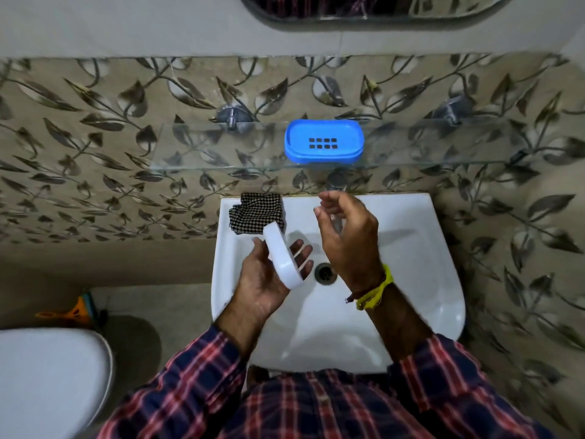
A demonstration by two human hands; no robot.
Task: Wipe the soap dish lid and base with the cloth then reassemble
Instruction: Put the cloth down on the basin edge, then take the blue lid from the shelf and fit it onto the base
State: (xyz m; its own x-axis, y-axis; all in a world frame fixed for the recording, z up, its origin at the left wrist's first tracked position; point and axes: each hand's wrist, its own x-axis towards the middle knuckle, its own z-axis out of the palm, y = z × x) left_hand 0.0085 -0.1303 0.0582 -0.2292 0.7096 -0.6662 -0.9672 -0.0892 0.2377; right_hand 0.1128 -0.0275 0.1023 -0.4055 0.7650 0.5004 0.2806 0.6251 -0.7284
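Note:
The blue soap dish base (pixel 323 141), with a grid of drain holes, sits on the glass shelf (pixel 196 153) above the basin. My left hand (pixel 266 274) holds the white lid (pixel 282 256) on edge over the white sink (pixel 411 280), thumb on one side and fingers behind it. The black-and-white checked cloth (pixel 256 215) lies crumpled on the sink's back left corner, touching nothing but the rim. My right hand (pixel 346 236) hovers over the basin right of the lid, fingers loosely curled, holding nothing.
The sink drain (pixel 324 273) lies between my hands. A tap (pixel 335 182) stands at the back of the sink, partly hidden by my right hand. A white toilet lid (pixel 47 381) is at lower left. A mirror (pixel 373 7) hangs above.

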